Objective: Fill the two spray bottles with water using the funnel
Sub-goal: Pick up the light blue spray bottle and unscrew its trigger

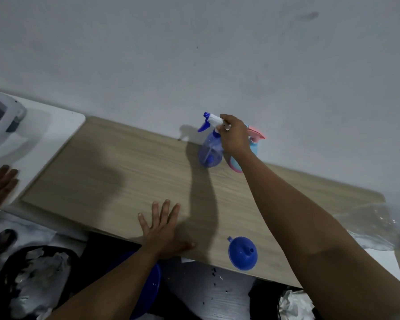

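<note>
A clear blue spray bottle with a white and blue trigger head stands at the far edge of the wooden table, against the wall. My right hand reaches over and grips its trigger head. Right behind my hand stands a light blue spray bottle with a pink trigger, partly hidden. A blue funnel lies on its side near the table's front edge. My left hand rests flat on the table, fingers spread, holding nothing.
A blue basin sits below the table's front edge by my left arm. A clear plastic bag or bottle lies at the right end. A white surface with a white appliance adjoins the left; another person's hand rests there.
</note>
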